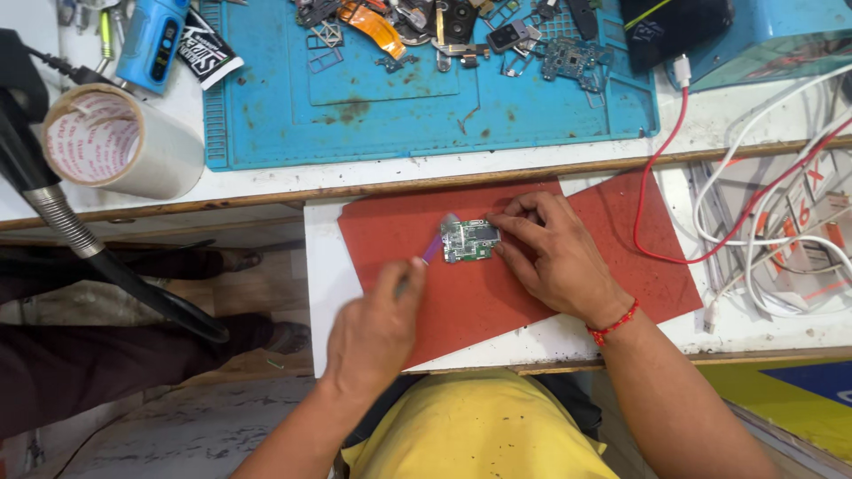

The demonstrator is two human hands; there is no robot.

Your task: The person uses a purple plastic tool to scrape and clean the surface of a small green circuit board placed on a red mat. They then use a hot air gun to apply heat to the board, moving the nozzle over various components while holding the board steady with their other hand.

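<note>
Electronics repair workshop — blue work mat (355,115), phone parts (461,31), cables (763,213)

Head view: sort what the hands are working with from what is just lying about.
In use:
small green circuit board, pinned by right hand
purple-handled brush, in left hand
red rectangular mat underneath

Lying about:
roll of clear tape
blue work mat with loose parts
red cable
white cables
</note>
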